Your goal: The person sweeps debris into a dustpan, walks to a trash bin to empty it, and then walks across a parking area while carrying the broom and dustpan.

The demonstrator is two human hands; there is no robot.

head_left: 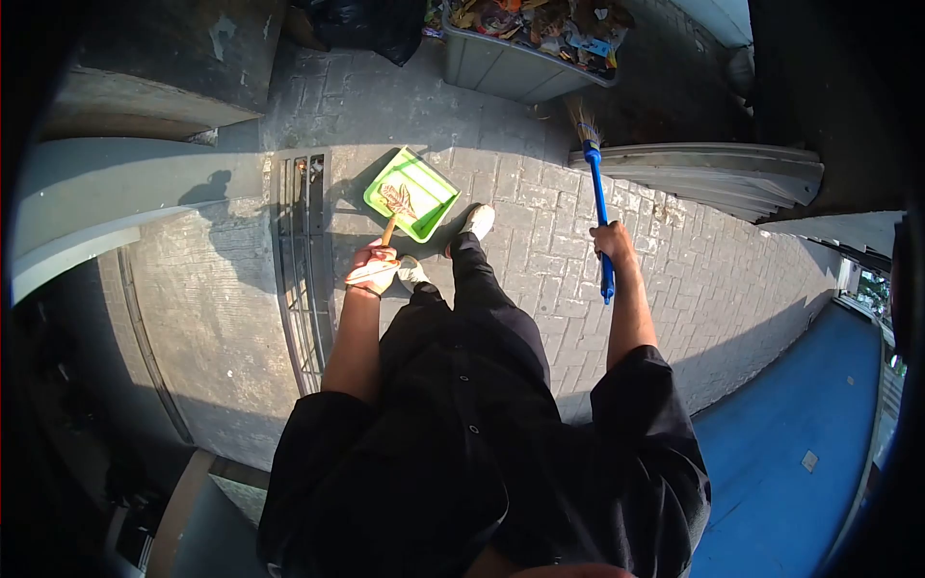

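My left hand (373, 268) is closed around the brownish handle of a green dustpan (443, 210), held low in front of my left foot. A dry, crumpled brown leaf (397, 199) shows over the pan's pale inner floor. Out to the right, my right hand (614, 241) grips a broom (599, 188) by its blue handle. Its thin straw bristles point away from me, close to the base of a grey bin. The handle's lower end sticks out below my fist.
A grey bin (511, 69) heaped with trash stands ahead, beside a black garbage bag (371, 27). Stacked grey panels (703, 171) lie at the right. A metal drain grate (301, 260) runs along the left of the brick paving (540, 226). A blue surface (790, 443) lies lower right.
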